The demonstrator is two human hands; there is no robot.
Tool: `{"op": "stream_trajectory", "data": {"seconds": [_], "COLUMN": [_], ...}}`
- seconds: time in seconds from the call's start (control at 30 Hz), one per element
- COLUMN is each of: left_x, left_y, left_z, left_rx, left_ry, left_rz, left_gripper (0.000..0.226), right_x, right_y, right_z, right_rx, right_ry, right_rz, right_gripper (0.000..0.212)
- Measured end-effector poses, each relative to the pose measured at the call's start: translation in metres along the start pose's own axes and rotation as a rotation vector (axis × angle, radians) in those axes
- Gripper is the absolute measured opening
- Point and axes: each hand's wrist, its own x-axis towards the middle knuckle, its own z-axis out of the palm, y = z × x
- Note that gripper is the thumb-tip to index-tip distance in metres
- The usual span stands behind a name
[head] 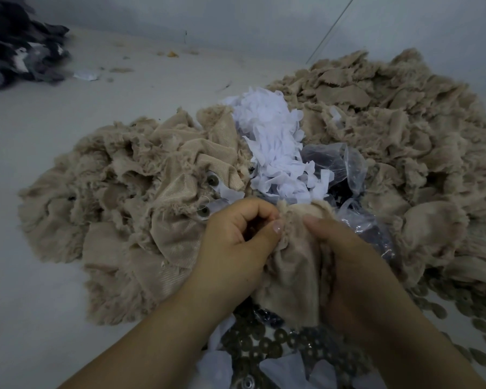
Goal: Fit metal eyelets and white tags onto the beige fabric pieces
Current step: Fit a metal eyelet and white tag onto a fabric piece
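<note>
Pinching beige fabric piece [292,265], left hand [233,242], right hand [354,265]

pale floor [54,276] bearing beige fabric heaps [141,192], white tags [272,141].

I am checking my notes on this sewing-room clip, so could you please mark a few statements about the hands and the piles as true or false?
1. Both hands hold one beige fabric piece. True: the left hand and the right hand grip it between them.
2. The pile of white tags lies beyond the hands. True.
3. The clear plastic bag lies left of the white tags. False: it lies right of them.
4. The dark fabric heap touches the beige pile. False: it lies apart, at the far left.
5. Metal eyelets lie near the person, under the wrists. True.
</note>
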Motion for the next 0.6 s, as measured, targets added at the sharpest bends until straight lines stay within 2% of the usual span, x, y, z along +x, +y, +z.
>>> {"op": "stream_trajectory", "data": {"seconds": [0.13,0.23,0.37,0.5,0.6], "left_x": [0.001,0.002,0.003,0.002,0.003], "left_y": [0.002,0.0,0.001,0.003,0.002], "left_z": [-0.002,-0.003,-0.002,-0.002,-0.005], "left_rx": [-0.002,0.01,0.006,0.002,-0.107], "left_ry": [-0.028,-0.022,0.036,0.062,0.11], "left_rz": [0.007,-0.001,0.011,-0.007,-0.068], "left_gripper": [0.007,0.008,0.012,0.016,0.016], "right_x": [0.002,0.005,0.008,0.01,0.012], "right_y": [-0.009,-0.014,-0.016,-0.013,-0.012], "right_z": [0.001,0.0,0.004,0.011,0.015], "right_rx": [0.055,0.029,-0.03,0.008,0.065], "right_ry": [-0.06,-0.058,-0.037,-0.037,-0.06], "right_rz": [0.101,0.16,0.081,0.071,0.126], "right_gripper": [0.046,0.043,0.031,0.032,0.032]}}
